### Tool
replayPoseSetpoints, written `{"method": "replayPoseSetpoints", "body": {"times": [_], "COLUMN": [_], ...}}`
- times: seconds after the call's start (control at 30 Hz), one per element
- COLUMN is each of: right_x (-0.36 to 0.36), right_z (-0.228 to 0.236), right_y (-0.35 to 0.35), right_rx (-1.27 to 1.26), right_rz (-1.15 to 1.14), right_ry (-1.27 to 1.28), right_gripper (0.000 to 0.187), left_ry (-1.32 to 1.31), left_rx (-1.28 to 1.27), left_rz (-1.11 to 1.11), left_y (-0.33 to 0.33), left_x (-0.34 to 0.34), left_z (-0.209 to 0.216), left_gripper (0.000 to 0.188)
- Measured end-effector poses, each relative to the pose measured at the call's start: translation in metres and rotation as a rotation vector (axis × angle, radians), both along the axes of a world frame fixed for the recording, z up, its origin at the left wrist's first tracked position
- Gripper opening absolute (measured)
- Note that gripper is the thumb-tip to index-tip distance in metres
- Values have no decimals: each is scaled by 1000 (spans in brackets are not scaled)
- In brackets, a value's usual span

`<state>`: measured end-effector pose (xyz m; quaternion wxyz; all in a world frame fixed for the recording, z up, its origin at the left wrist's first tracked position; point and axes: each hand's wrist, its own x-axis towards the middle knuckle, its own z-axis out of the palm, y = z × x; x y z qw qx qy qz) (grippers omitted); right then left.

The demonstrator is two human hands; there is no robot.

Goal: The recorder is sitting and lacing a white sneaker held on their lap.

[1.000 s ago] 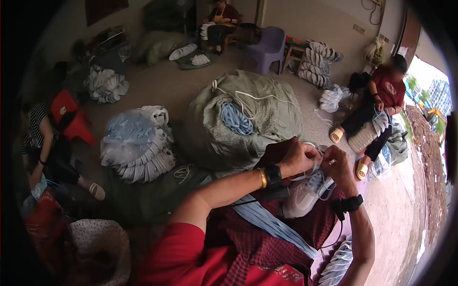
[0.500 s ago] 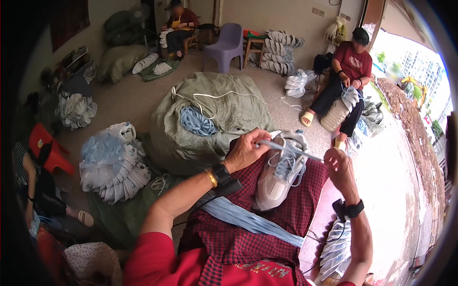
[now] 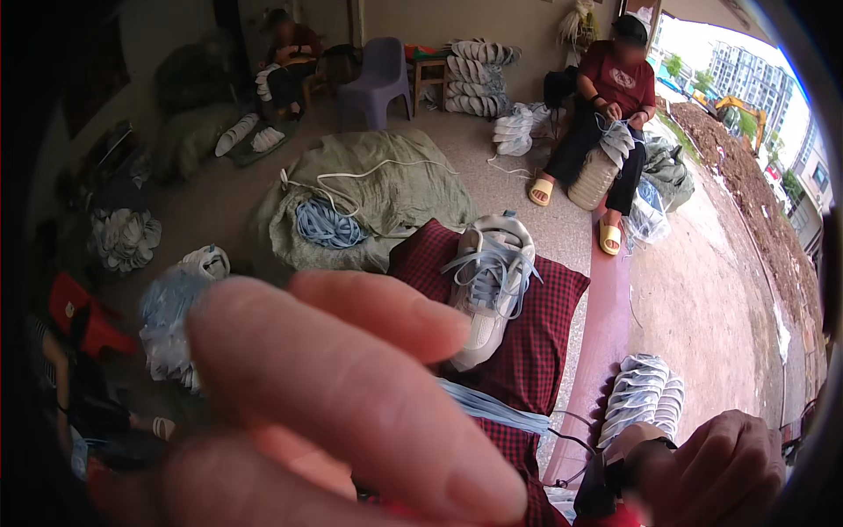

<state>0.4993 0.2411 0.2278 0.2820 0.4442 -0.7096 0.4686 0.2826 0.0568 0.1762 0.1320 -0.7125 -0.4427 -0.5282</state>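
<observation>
A white and pale-grey sneaker point(image 3: 486, 294) rests on my lap, its light-blue shoelace threaded and the loose ends hanging over its sides. My left hand point(image 3: 351, 386) is raised very close to the camera, blurred, its fingers apart and nothing visible between them. It hides much of my lap. At the lower right, away from the shoe, my right hand point(image 3: 724, 465) has bent fingers; their tips are hidden, so what they hold, if anything, cannot be seen. A black strap point(image 3: 601, 483) is on that wrist. A bundle of light-blue shoelaces point(image 3: 496, 407) lies across my red-and-black checked apron point(image 3: 553, 316).
A green sack point(image 3: 404, 189) with coiled blue laces point(image 3: 327, 224) stands ahead. Stacked white shoe uppers point(image 3: 641, 400) lie by my right side. Another person point(image 3: 619, 88) sits at the far right, lacing. A purple chair point(image 3: 378, 83) stands at the back.
Both hands have left the shoelace above the sneaker. The left has come up close to the camera; the right has dropped to the lower right. The lace now hangs on the shoe. The view has shifted.
</observation>
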Motion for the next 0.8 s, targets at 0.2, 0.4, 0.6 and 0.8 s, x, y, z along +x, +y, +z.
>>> {"method": "replayPoseSetpoints", "body": {"times": [0.2, 0.4, 0.6, 0.8], "right_x": [4, -12, -23, -13], "right_z": [1, 33, 32, 19], "right_y": [-25, -34, -64, -79], "right_rx": [-253, -184, -273, -397], "right_rz": [21, 394, 344, 254], "right_ry": [-39, -283, -273, -238], "right_gripper": [13, 9, 6, 4], "left_ry": [2, 2, -25, -40], "left_rx": [87, 134, 100, 35], "left_rz": [-49, -63, -32, -46], "left_y": [-3, -23, -48, -68], "left_x": [2, 0, 4, 0], "left_z": [26, 37, 44, 50], "left_gripper": [38, 38, 39, 39]}}
